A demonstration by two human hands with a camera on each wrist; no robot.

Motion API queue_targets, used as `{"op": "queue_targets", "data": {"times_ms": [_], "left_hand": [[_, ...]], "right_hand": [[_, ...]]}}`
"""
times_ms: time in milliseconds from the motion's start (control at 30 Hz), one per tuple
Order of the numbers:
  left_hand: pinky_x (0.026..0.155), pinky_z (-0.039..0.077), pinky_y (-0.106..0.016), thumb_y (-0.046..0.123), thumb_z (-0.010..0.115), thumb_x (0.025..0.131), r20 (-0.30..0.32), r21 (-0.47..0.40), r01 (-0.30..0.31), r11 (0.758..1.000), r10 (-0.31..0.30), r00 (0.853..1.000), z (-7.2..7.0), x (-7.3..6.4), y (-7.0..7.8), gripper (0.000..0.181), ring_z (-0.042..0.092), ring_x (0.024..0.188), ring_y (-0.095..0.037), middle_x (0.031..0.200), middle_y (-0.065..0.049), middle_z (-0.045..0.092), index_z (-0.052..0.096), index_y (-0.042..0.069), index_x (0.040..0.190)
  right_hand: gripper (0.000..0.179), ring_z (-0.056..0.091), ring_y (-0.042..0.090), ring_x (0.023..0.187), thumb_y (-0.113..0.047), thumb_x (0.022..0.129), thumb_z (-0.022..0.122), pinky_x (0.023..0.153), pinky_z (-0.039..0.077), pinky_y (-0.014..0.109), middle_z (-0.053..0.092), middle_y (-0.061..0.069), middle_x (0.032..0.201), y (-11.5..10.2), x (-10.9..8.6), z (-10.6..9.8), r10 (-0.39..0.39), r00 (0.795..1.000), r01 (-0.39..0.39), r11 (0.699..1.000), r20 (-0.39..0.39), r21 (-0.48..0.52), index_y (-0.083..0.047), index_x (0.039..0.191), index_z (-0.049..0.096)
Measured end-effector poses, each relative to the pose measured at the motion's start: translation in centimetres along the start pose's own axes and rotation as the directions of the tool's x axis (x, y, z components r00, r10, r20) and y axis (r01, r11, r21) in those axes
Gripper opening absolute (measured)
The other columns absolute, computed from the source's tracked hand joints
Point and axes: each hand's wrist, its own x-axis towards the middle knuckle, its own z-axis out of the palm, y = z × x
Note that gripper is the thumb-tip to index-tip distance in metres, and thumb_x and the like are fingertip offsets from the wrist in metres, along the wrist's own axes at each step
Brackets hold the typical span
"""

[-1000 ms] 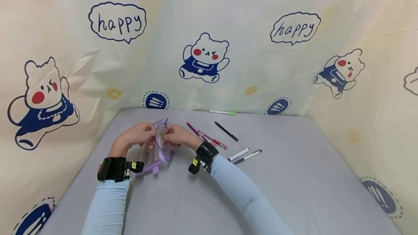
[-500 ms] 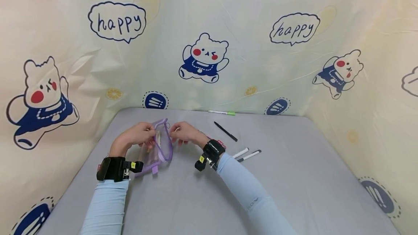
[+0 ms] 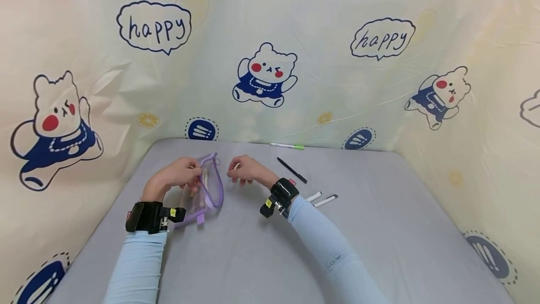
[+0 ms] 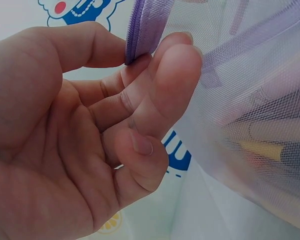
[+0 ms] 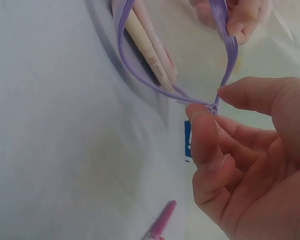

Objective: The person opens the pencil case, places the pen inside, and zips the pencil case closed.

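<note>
My left hand (image 3: 182, 173) pinches the purple zipper edge (image 4: 142, 30) of a see-through mesh pencil pouch (image 3: 215, 189) at the left of the table. The pouch mouth gapes toward the right. Inside lie several pens; a cream one (image 5: 145, 50) shows through the mouth in the right wrist view. Just right of the pouch, my right hand (image 3: 250, 171) hovers apart from it, fingers loosely bent with nothing between them. A pink pen (image 5: 162, 220) lies below that hand in its wrist view. The right wrist and hand hide the red and pink pens in the head view.
A black pen (image 3: 292, 170) lies right of the right hand. Two white pens with dark ends, one a white pen (image 3: 326, 200), are partly behind the right forearm. A green-capped white pen (image 3: 287, 146) rests at the table's back edge, against the printed cloth wall.
My right hand has drawn back from the pouch mouth to the right and now covers the red and pink pens. The left hand keeps its pinch on the pouch edge.
</note>
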Motion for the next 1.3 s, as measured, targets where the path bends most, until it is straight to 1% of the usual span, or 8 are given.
{"op": "queue_targets", "data": {"times_ms": [267, 400, 500, 600, 700, 800, 1033, 1300], "left_hand": [[0.054, 0.04, -0.029, 0.017, 0.045, 0.098, 0.006, 0.007, -0.007, 1.0, 0.007, 1.0, -0.1, -0.1, 0.1, 0.02, 0.069, 0.069, -0.023, 0.078, -0.006, 0.068, 0.057, 0.001, 0.097], [0.054, 0.04, -0.029, 0.016, 0.045, 0.099, 0.008, 0.001, -0.008, 1.0, 0.008, 1.0, -0.1, -0.2, 0.2, 0.019, 0.069, 0.07, -0.024, 0.078, -0.007, 0.068, 0.056, 0.001, 0.096], [0.055, 0.04, -0.03, 0.017, 0.045, 0.099, 0.006, 0.001, -0.007, 1.0, 0.007, 1.0, -0.1, -0.3, 0.2, 0.019, 0.069, 0.07, -0.025, 0.078, -0.007, 0.069, 0.056, 0.002, 0.095], [0.055, 0.04, -0.03, 0.017, 0.045, 0.098, 0.005, 0.004, -0.004, 1.0, 0.004, 1.0, 0.0, -0.2, 0.1, 0.019, 0.069, 0.07, -0.024, 0.078, -0.007, 0.068, 0.056, 0.001, 0.096], [0.056, 0.04, -0.029, 0.017, 0.045, 0.097, 0.009, 0.007, 0.0, 1.0, 0.0, 1.0, 0.1, -0.1, 0.1, 0.02, 0.068, 0.069, -0.023, 0.078, -0.007, 0.068, 0.056, 0.001, 0.097], [0.056, 0.039, -0.029, 0.016, 0.044, 0.097, 0.011, 0.011, -0.008, 1.0, 0.007, 1.0, 0.1, -0.1, 0.0, 0.021, 0.066, 0.067, -0.023, 0.077, -0.007, 0.067, 0.056, -0.001, 0.099], [0.056, 0.038, -0.029, 0.015, 0.044, 0.097, 0.01, 0.001, 0.003, 1.0, -0.003, 1.0, 0.1, -0.1, 0.0, 0.019, 0.066, 0.067, -0.022, 0.077, -0.006, 0.067, 0.056, 0.0, 0.097], [0.054, 0.037, -0.027, 0.016, 0.045, 0.097, 0.004, 0.0, 0.009, 1.0, -0.009, 1.0, 0.3, 0.1, 0.0, 0.018, 0.066, 0.066, -0.02, 0.077, -0.005, 0.067, 0.056, 0.002, 0.096]], "right_hand": [[0.012, 0.065, 0.026, 0.065, -0.027, 0.095, 0.063, 0.047, 0.04, 0.025, 0.07, 0.001, 0.082, 0.7, 0.0, -0.7, -0.003, 1.0, 0.002, 0.998, -0.03, -0.063, -0.016, 0.101, 0.061], [0.014, 0.064, 0.021, 0.063, -0.026, 0.095, 0.063, 0.05, 0.043, 0.025, 0.068, 0.001, 0.083, 1.0, 0.0, -0.9, -0.009, 0.999, 0.004, 0.993, -0.042, -0.121, -0.015, 0.102, 0.061], [0.016, 0.063, 0.018, 0.064, -0.025, 0.094, 0.063, 0.054, 0.046, 0.025, 0.066, 0.002, 0.086, 1.0, -0.3, -1.2, -0.017, 0.998, 0.005, 0.982, -0.06, -0.19, -0.012, 0.104, 0.061], [0.021, 0.063, 0.016, 0.065, -0.026, 0.094, 0.062, 0.057, 0.048, 0.025, 0.064, 0.003, 0.088, 1.1, -0.4, -1.5, -0.016, 0.996, -0.008, 0.962, -0.087, -0.273, -0.011, 0.109, 0.061], [0.026, 0.06, 0.013, 0.065, -0.027, 0.093, 0.062, 0.055, 0.045, 0.024, 0.062, 0.002, 0.088, 1.4, -0.3, -1.7, -0.014, 0.993, -0.03, 0.929, -0.116, -0.368, -0.011, 0.113, 0.06], [0.024, 0.056, 0.013, 0.065, -0.027, 0.092, 0.063, 0.053, 0.043, 0.024, 0.061, 0.001, 0.086, 1.7, -0.2, -1.8, -0.009, 0.991, -0.052, 0.899, -0.136, -0.434, -0.011, 0.111, 0.059], [0.014, 0.057, 0.014, 0.063, -0.024, 0.091, 0.063, 0.049, 0.043, 0.025, 0.059, 0.002, 0.082, 2.6, 0.3, -1.6, 0.006, 0.986, -0.09, 0.863, -0.168, -0.497, -0.014, 0.097, 0.055], [0.014, 0.057, 0.015, 0.063, -0.022, 0.095, 0.06, 0.048, 0.042, 0.025, 0.058, 0.003, 0.08, 3.3, 0.5, -1.4, 0.009, 0.982, -0.114, 0.825, -0.189, -0.554, -0.01, 0.101, 0.058]]}}
